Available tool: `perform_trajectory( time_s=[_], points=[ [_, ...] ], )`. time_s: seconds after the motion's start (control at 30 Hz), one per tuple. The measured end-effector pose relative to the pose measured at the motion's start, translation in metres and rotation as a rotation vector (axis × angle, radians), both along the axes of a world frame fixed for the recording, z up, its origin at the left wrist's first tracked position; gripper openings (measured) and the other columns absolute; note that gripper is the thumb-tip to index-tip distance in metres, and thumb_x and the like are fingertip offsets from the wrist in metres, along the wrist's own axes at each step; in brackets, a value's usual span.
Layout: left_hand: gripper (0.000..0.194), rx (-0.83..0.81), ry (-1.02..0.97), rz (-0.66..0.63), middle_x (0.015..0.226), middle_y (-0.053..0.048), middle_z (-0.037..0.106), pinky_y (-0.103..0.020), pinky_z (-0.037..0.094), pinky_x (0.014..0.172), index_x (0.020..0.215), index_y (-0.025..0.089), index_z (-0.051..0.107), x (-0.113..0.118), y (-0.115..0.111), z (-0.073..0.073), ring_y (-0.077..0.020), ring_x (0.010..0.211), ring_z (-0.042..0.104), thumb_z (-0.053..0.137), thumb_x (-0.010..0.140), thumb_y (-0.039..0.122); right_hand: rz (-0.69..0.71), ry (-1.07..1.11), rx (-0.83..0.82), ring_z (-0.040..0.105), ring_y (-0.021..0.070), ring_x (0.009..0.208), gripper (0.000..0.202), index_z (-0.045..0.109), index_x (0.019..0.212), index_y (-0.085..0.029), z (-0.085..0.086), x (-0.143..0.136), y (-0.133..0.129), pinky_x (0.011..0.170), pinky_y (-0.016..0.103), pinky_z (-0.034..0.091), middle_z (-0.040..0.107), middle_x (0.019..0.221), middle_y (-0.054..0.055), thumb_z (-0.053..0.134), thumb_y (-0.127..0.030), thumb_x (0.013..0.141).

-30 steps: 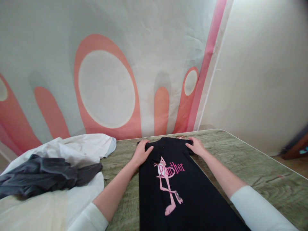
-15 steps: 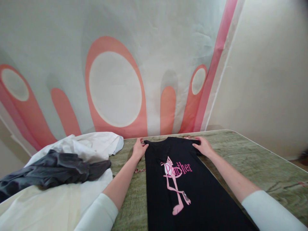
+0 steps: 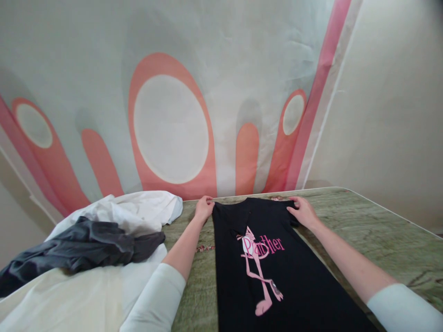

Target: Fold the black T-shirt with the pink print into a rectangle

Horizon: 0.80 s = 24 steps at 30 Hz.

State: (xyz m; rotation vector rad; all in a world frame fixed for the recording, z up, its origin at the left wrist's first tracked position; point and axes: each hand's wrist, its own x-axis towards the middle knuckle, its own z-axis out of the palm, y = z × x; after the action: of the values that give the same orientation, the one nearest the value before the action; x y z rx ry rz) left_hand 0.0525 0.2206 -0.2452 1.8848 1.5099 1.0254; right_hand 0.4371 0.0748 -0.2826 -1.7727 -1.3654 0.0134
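Observation:
A black T-shirt [image 3: 304, 286] with a pink cartoon panther and the pink word "Panther" lies lengthwise before me, one side folded inward. Its lower end runs out of the bottom of the view. My left hand [image 3: 204, 208] pinches the far left corner of the shirt, near the neckline. On the other side, my right hand [image 3: 302, 212] grips the end of the short sleeve at the far right between thumb and fingers. The far edge of the shirt stretches between both hands, close to the table's back edge.
The shirt lies on a wood-patterned tabletop [image 3: 363, 226]. To the left is a pile of clothes: a dark grey garment [image 3: 86, 244] over white cloth [image 3: 138, 205] and a cream piece [image 3: 76, 295]. A wall covering [image 3: 224, 69] with pink shapes rises behind the table.
The whole view has shifted slightly, so everything sits a little further right. Both hands keep their hold on the black T-shirt, which otherwise lies much the same.

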Motion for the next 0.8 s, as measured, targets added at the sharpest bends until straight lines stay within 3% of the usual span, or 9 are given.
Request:
perform_trajectory(
  time_s=[0.17,0.3,0.47,0.63,0.8],
  points=[
    [0.019,0.126,0.116,0.01,0.081,-0.005,0.063,-0.029,0.045,0.076,0.094,0.015,0.058,-0.001,-0.004,-0.002,-0.016,0.078,0.06,0.056,0.075,0.016,-0.036,0.01,-0.021,0.059,0.0178,0.071,0.038,0.057,0.102,-0.016,0.002,0.0,-0.001,0.068,0.032,0.049,0.06,0.094,0.008,0.057,-0.026,0.065],
    [0.022,0.2,0.19,-0.059,0.093,-0.006,0.063,-0.027,0.044,0.079,0.098,0.015,0.057,-0.004,-0.008,0.004,-0.0144,0.081,0.059,0.051,0.078,0.012,-0.018,0.022,-0.002,0.059,0.017,0.071,0.036,0.056,0.101,-0.016,-0.002,0.002,0.001,0.068,0.032,0.049,0.06,0.095,0.007,0.058,-0.025,0.066],
    [0.019,0.256,0.311,-0.163,0.097,-0.004,0.062,-0.029,0.039,0.09,0.091,0.019,0.064,-0.011,-0.013,0.011,-0.0167,0.096,0.054,0.052,0.077,0.013,0.016,0.058,0.012,0.06,0.0162,0.073,0.035,0.055,0.102,-0.017,-0.005,0.005,0.002,0.07,0.032,0.05,0.06,0.096,0.006,0.056,-0.022,0.068],
    [0.013,0.25,0.396,-0.113,0.095,-0.007,0.061,-0.036,0.038,0.089,0.087,0.018,0.063,-0.01,-0.022,0.014,-0.0215,0.097,0.052,0.053,0.079,0.021,-0.011,0.023,0.005,0.059,0.0163,0.072,0.034,0.055,0.102,-0.016,-0.004,0.003,0.001,0.071,0.032,0.049,0.06,0.095,0.007,0.057,-0.02,0.068],
    [0.021,0.341,0.542,-0.065,0.109,-0.008,0.053,-0.036,0.036,0.089,0.103,0.02,0.055,0.013,-0.048,0.03,-0.022,0.106,0.046,0.048,0.083,0.023,-0.018,0.026,-0.003,0.059,0.0161,0.073,0.033,0.055,0.102,-0.016,-0.001,0.001,0.0,0.071,0.032,0.049,0.06,0.096,0.008,0.056,-0.02,0.069]
  ],
)
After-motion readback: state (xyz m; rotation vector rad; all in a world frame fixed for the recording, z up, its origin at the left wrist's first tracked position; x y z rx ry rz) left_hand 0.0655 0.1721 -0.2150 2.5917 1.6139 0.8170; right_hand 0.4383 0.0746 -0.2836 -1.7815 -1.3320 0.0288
